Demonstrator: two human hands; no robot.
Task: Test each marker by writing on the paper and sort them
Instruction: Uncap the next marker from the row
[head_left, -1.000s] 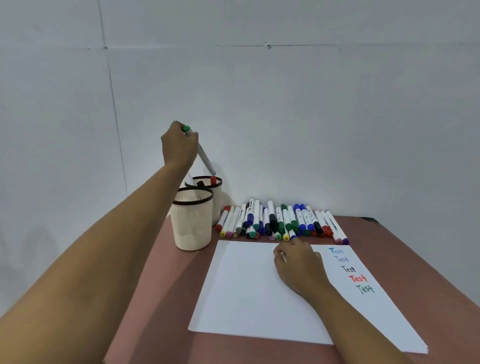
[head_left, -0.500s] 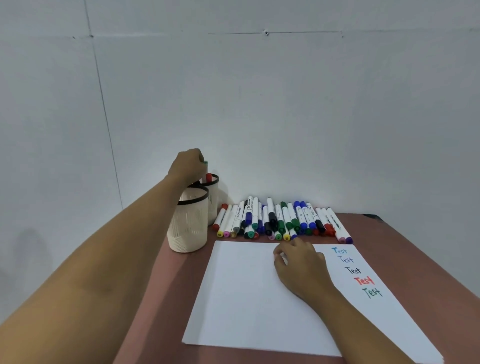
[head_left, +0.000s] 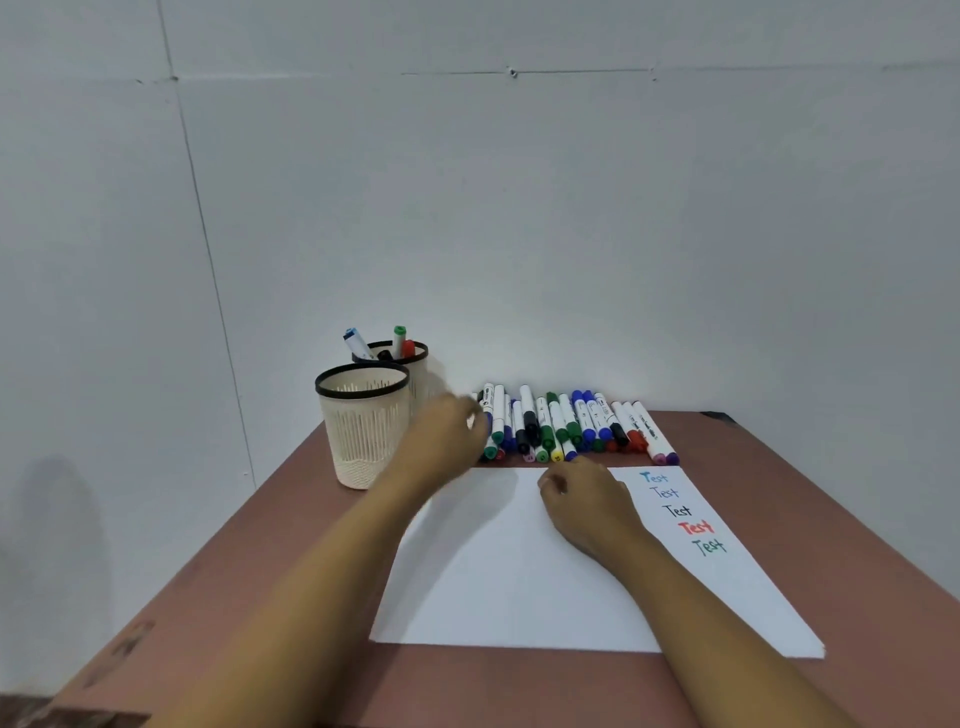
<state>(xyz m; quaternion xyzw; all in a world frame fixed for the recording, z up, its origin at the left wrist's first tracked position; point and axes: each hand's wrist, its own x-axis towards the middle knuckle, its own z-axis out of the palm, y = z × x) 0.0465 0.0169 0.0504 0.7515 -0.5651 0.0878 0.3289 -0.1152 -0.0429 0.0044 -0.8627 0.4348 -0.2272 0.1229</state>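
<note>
Head view: I see the left hand (head_left: 447, 436) motion-blurred over the left end of the row of markers (head_left: 571, 428) lying along the far edge of the bench (head_left: 234, 561); I cannot tell whether its fingers grip one. The right hand (head_left: 584, 501) rests on the paper (head_left: 493, 582), fingers loosely curled, holding nothing I can make out. Handwriting (head_left: 680, 512) runs down the paper's right side. Left of the row, the rear cup (head_left: 415, 374) holds blue, green and red markers; the front cup (head_left: 363, 431) stands just before it.
</note>
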